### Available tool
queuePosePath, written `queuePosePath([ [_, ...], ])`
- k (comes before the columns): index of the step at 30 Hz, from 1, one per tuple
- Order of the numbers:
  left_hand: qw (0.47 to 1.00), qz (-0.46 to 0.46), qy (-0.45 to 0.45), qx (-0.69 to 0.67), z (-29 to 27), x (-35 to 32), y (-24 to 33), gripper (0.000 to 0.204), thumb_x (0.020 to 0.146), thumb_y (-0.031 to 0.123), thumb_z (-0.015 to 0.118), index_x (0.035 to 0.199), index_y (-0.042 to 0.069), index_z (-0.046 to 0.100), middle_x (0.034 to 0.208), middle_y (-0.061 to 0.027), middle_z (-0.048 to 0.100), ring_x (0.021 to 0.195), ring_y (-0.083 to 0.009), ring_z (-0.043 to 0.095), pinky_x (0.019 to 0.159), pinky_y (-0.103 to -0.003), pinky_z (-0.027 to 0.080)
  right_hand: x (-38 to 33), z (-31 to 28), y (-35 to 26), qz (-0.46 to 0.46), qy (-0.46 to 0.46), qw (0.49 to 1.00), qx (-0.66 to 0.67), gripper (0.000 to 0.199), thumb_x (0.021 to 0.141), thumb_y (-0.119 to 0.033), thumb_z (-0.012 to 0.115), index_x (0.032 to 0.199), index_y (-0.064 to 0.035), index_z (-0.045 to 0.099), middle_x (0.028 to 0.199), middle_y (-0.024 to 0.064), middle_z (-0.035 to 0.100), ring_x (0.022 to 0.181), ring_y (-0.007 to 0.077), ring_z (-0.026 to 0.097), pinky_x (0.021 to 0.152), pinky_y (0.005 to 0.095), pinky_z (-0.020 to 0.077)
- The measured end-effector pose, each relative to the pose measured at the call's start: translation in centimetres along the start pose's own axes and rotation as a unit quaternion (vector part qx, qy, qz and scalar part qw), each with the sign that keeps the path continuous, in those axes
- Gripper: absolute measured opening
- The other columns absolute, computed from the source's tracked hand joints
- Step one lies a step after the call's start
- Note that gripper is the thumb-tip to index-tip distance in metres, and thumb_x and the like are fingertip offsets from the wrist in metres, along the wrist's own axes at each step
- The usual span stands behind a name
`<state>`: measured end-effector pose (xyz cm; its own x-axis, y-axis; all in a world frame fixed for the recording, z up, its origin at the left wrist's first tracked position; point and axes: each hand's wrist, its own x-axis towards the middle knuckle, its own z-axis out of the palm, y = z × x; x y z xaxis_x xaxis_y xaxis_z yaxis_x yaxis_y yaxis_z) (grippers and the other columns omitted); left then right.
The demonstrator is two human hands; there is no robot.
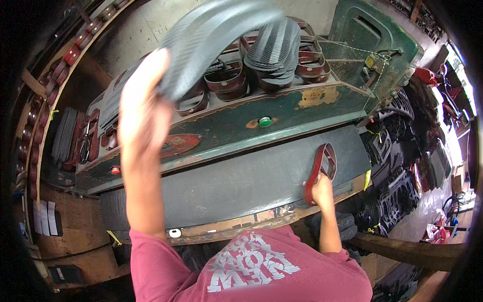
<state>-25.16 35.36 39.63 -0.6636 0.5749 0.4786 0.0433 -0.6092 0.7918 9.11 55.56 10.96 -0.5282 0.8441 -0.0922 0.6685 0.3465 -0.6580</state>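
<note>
My left hand [148, 100], raised at the upper left and smeared by motion, grips a bendy dark grey ribbed sole-shaped sheet [201, 45]; whether it is one layer or several I cannot tell. Low on the right, the fingers of my right hand [322, 191] are wrapped round a red sole-shaped cutting die [317, 168], tilted on its edge over the dark flat board [226, 181]. Beyond the board, a stack of ribbed soles [274, 50] stands on the green machine's ledge, beside other red cutting dies [226, 83].
A green button [264, 122] and a red button [115, 170] sit on the machine's front beam. Racked dies [65, 68] line the left wall. Black cut-out scraps [397, 196] hang in heaps at the right. A small white object [174, 233] lies on the board's wooden front edge.
</note>
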Motion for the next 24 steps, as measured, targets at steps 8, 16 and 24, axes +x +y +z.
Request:
queuePosePath([
  [8,0.939,-0.233,-0.090,0.235,7.0,11.1,-11.1,0.039,0.107,0.029,0.053,0.116,-0.007,0.065,0.100,-0.0110,0.069,0.080,-0.0145,0.069,0.070,-0.027,0.063,1.1,6.1,-0.3,0.052,-0.092,0.994,-0.004,0.029,0.069,-0.013,0.084,0.089,0.0001,0.066,0.102,0.0207,0.065,0.100,0.0405,0.066,0.086,0.0451,0.0524],
  [16,0.642,-0.009,-0.226,0.733,0.2,11.1,-3.8,0.045,0.093,0.036,0.070,0.131,0.013,0.065,0.094,-0.0189,0.073,0.092,-0.0328,0.071,0.084,-0.043,0.054,1.1,7.2,0.7,-0.002,-0.059,0.997,-0.058,0.022,0.072,-0.010,0.082,0.085,-0.0025,0.066,0.103,0.0199,0.064,0.096,0.0412,0.067,0.086,0.0473,0.0529],
  [24,0.611,-0.031,-0.342,0.713,-2.3,11.4,-3.6,0.058,0.085,0.026,0.080,0.138,0.016,0.058,0.080,-0.0102,0.065,0.076,-0.0209,0.061,0.075,-0.038,0.049,1.0,6.7,-0.5,0.017,-0.054,0.996,-0.063,0.017,0.074,-0.011,0.078,0.085,-0.0030,0.067,0.104,0.0194,0.066,0.095,0.0423,0.068,0.084,0.0492,0.0536],
])
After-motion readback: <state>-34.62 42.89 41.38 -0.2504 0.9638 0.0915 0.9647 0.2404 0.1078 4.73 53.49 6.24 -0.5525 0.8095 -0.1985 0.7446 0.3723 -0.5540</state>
